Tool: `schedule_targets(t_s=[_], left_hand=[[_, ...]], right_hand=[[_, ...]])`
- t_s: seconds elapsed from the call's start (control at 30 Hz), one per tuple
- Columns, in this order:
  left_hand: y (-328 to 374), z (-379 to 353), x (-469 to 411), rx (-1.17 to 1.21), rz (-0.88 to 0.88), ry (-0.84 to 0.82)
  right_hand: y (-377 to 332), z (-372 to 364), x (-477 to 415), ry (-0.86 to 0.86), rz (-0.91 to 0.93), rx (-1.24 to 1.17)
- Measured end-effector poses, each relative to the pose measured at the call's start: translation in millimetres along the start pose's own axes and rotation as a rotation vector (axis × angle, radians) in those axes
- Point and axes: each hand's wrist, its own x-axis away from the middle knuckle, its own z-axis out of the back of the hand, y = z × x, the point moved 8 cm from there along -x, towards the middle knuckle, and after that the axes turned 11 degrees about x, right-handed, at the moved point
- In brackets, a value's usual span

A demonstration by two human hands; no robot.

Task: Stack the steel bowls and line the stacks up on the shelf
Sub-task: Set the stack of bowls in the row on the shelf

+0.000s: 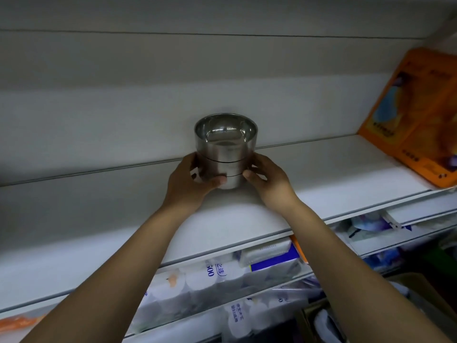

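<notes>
White shelf [321,174]: bowl stack [223,154] clasped between left hand [188,179], right hand [269,181].

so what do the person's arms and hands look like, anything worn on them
Two bare hands, no gloves. The left hand and right hand show no rings, and neither wrist carries a watch or band. Both arms are bare down to the bottom of the picture: no sleeves, cuffs or markings in view.

"500" on white tissue pack [211,275], orange package [415,115] print unreadable
</notes>
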Motion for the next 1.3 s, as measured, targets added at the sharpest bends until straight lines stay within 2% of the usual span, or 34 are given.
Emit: schedule_targets(t_s=[0.17,0.27,0.6,1.03,1.13,1.3], left_hand=[[-13.4,-3.5,-16.9,-0.150,0.002,-0.050],[-23.7,-3.8,-19.2,-0.324,0.006,-0.089],[-35.8,-2.9,-28.5,-0.494,-0.016,-0.034],[-30.8,1.0,-19.9,-0.544,0.053,-0.046],[-18.5,13.1,-3.6,-0.569,0.026,-0.028],[3.0,42.1,34.3,-0.525,-0.008,0.002]], right_hand=[[12.2,-8.8,-21.8,-0.003,-0.103,0.072],[20.0,-16.3,-28.0,0.029,-0.152,0.153],[29.7,-24.0,-36.9,0.083,-0.155,0.222],[28.4,-22.0,-27.2,0.026,-0.187,0.223],[24.6,-18.9,-13.8,0.011,-0.196,0.285],[-11.0,-17.2,27.3,0.129,-0.066,0.328]])
